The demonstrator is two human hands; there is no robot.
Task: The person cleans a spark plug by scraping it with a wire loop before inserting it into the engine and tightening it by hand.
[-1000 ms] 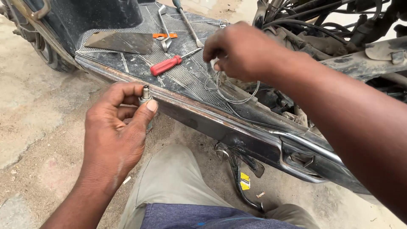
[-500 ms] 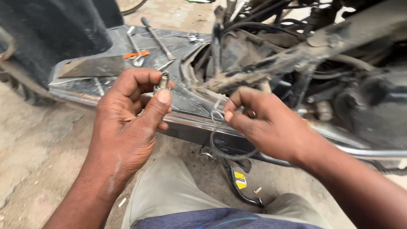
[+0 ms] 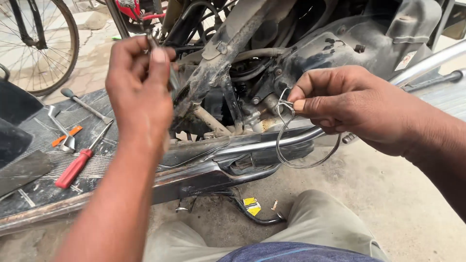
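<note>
Roadside repair workshop: stripped scooter, scattered screwdriver, bicycle wheel

A thin steel wire hangs in a loop, upper end pinched.

floor: dusty grey concrete, outdoors | daylight, soft shadows | bicycle wheel upper left on paved ground | scooter stripped, grimy frame and engine exposed, fills the middle | footboard ribbed, black, at left
</note>
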